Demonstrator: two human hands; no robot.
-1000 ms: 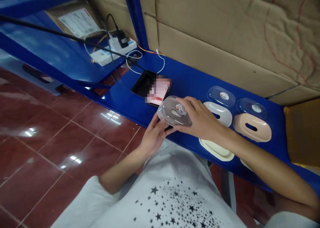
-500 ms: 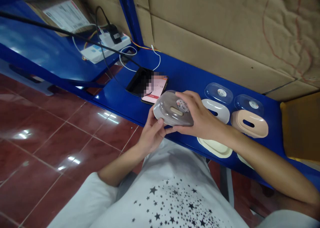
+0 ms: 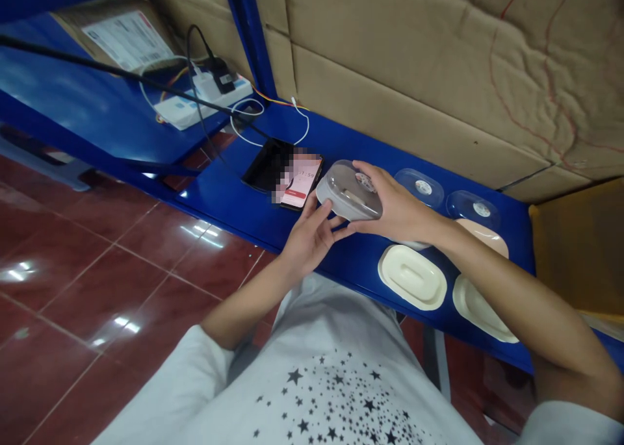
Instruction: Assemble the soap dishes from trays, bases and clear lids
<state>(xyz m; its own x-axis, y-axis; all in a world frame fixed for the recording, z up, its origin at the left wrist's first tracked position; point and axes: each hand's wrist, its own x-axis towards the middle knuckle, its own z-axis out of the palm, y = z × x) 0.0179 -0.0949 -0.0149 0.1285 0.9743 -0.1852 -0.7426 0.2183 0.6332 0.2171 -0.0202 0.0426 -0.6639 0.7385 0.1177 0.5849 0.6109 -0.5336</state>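
Oval container held above a blue metal shelf (image 3: 224, 191); 12 o'clock is the top of the view, with the container as the dial's centre. The grey oval plastic box with a clear domed lid (image 3: 347, 195) lies between both hands, tilted, its long axis running roughly from 10 to 4 o'clock, lid side upward. The left hand (image 3: 312, 237) supports the end toward 9 o'clock, thumb against the lower wall; the right hand (image 3: 390, 204) grips the opposite end, digits spread across its far and near sides.

Labels: a round-edged printed sticker (image 3: 364, 182) sits on the lid toward the right hand, its print illegible. Two clear oval plastic lids (image 3: 420, 188) near 3 o'clock bear similar white stickers, also unreadable. At 9 o'clock, a black-framed phone (image 3: 298, 188), partly pixelated, shows digits ending "1:59" above a red button. Far at 10 o'clock, a brown parcel carries a white shipping label (image 3: 127, 39), too small to read. Two cream oval trays (image 3: 412, 277) rest between 4 and 5 o'clock.
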